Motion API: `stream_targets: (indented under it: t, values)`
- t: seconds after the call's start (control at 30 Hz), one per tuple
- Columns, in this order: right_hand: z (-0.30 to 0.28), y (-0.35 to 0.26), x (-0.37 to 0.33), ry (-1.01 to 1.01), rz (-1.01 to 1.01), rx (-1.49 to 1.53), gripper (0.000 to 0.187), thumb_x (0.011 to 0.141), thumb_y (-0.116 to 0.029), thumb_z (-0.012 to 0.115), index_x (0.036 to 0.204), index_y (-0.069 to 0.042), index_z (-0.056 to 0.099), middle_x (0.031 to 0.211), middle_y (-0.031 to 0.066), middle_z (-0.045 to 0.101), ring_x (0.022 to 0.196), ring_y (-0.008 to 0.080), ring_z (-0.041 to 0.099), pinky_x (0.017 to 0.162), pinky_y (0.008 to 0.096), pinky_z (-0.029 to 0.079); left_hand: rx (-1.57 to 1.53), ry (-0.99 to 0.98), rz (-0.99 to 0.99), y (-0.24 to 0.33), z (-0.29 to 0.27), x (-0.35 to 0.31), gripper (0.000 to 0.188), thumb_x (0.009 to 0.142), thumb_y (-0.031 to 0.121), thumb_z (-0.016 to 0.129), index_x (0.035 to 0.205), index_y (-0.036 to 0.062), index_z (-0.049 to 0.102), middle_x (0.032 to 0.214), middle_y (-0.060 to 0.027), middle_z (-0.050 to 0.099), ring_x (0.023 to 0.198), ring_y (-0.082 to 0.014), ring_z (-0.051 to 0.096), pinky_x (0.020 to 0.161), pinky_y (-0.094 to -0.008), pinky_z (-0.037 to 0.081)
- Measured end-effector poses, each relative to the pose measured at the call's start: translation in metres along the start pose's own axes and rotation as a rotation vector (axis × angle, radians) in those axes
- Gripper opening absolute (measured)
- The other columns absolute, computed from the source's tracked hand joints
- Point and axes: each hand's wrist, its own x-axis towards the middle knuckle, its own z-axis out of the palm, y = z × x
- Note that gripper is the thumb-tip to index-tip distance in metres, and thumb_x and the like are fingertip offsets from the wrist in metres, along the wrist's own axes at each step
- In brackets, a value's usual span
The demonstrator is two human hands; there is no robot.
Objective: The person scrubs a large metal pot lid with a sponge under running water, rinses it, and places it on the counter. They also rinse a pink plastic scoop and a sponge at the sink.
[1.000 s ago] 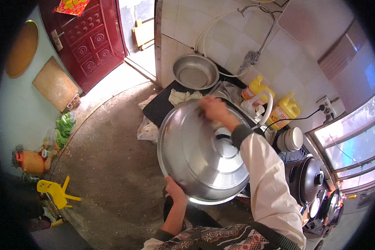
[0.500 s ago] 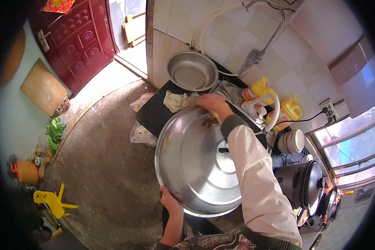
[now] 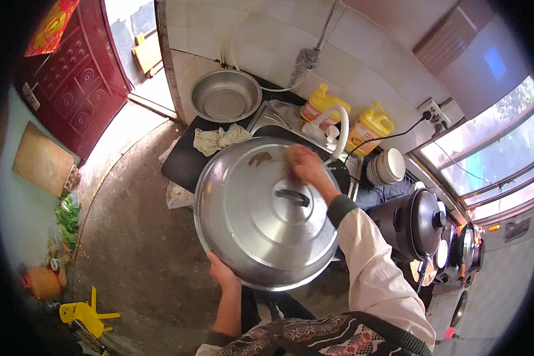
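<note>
A large, round, domed metal lid (image 3: 249, 219) with a dark handle (image 3: 292, 197) is tilted in front of me, over the sink edge. My left hand (image 3: 224, 274) is closed on its near left rim, thumb on the upper face. On the lid's far right part lies my right hand (image 3: 307, 168), fingers bent down and smeared by motion; whether anything is under them cannot be made out. A brown mark (image 3: 259, 158) shows on the metal beside those fingers. Beyond the lid, a crumpled pale cloth (image 3: 219, 140) rests on the black counter (image 3: 181, 160).
A metal basin (image 3: 225, 96) stands at the counter's far end. Behind the sink are a white curved tap (image 3: 342, 127) and yellow jugs (image 3: 369, 129). Stacked bowls (image 3: 387, 166) and a dark lidded pot (image 3: 406, 222) stand to the right. A yellow stool (image 3: 89, 314) lies on the floor at left.
My right hand has moved from the lid's far rim inward across its top, leaving the handle exposed. My left hand still grips the rim. The view has shifted to the right.
</note>
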Motion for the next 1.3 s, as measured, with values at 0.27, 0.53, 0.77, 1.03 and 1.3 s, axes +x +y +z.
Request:
stream_targets:
  t: [0.27, 0.53, 0.77, 1.03, 1.3]
  values:
    - [-0.036, -0.05, 0.01, -0.218, 0.02, -0.044, 0.05, 0.081, -0.011, 0.054, 0.13, -0.019, 0.056, 0.139, 0.007, 0.05, 0.126, 0.033, 0.047, 0.107, 0.0445, 0.038, -0.035, 0.054, -0.05, 0.01, 0.012, -0.021, 0.067, 0.101, 0.05, 0.04, 0.132, -0.0089, 0.048, 0.133, -0.0194, 0.051, 0.117, -0.0311, 0.053, 0.1, -0.0406, 0.042]
    - [0.013, -0.13, 0.006, -0.184, -0.358, -0.052, 0.054, 0.073, -0.003, 0.054, 0.125, -0.018, 0.057, 0.135, 0.0112, 0.051, 0.119, 0.0346, 0.051, 0.097, 0.0469, 0.045, -0.184, -0.098, -0.032, -0.004, 0.018, -0.03, 0.066, 0.102, 0.047, 0.034, 0.136, -0.0088, 0.044, 0.134, -0.0211, 0.051, 0.121, -0.0325, 0.049, 0.103, -0.0411, 0.038]
    - [-0.004, -0.211, -0.094, -0.231, -0.597, -0.124, 0.055, 0.073, -0.008, 0.062, 0.125, -0.022, 0.056, 0.135, 0.0091, 0.051, 0.111, 0.0326, 0.055, 0.088, 0.0462, 0.048, -0.14, -0.233, 0.087, 0.006, 0.001, -0.001, 0.064, 0.102, 0.05, 0.033, 0.135, -0.0029, 0.047, 0.132, -0.0163, 0.054, 0.119, -0.0303, 0.051, 0.103, -0.0411, 0.035]
    - [0.012, -0.087, 0.077, -0.149, 0.054, -0.289, 0.036, 0.089, -0.027, 0.05, 0.124, -0.021, 0.059, 0.129, 0.0088, 0.057, 0.117, 0.0363, 0.055, 0.093, 0.049, 0.048, -0.249, -0.189, -0.019, -0.001, 0.014, -0.014, 0.062, 0.1, 0.051, 0.038, 0.135, 0.0004, 0.048, 0.125, -0.0139, 0.058, 0.107, -0.0299, 0.057, 0.096, -0.0446, 0.041]
    - [0.064, -0.256, 0.074, -0.415, -0.444, -0.682, 0.026, 0.081, -0.031, 0.056, 0.096, -0.018, 0.072, 0.098, 0.004, 0.066, 0.105, 0.0265, 0.06, 0.08, 0.0445, 0.049, -0.353, -0.186, -0.018, -0.016, 0.023, -0.015, 0.079, 0.095, 0.065, 0.035, 0.141, 0.0009, 0.043, 0.141, -0.0161, 0.047, 0.131, -0.0325, 0.042, 0.115, -0.0482, 0.009]
